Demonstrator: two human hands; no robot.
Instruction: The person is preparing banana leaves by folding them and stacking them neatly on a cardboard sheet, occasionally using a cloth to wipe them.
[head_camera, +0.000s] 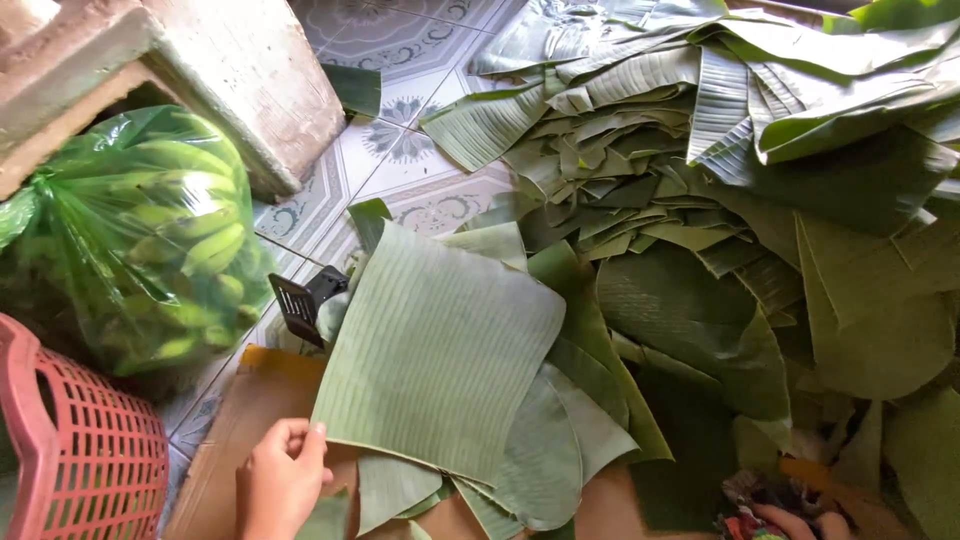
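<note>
Green banana leaf (435, 350), cut almost square, lies flat with its near corner pinched in the left hand (281, 480). Under the hand is a brown board (235, 430). Left of the hand stands a pink basket (90, 460). Beyond it sits a clear bag of green bananas (150, 240). Far to the right, only the fingertips of the right hand (800, 522) show, so its grip cannot be told. Behind the leaf is a big leaf pile (720, 170).

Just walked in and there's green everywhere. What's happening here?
A person is working with banana leaves on a tiled floor. Their left hand grips the corner of a large cut leaf piece lying on a wooden board. The right hand is barely in view at the bottom edge. A big leaf pile lies beyond, with a bag of green bananas and a red basket on the left.
</note>
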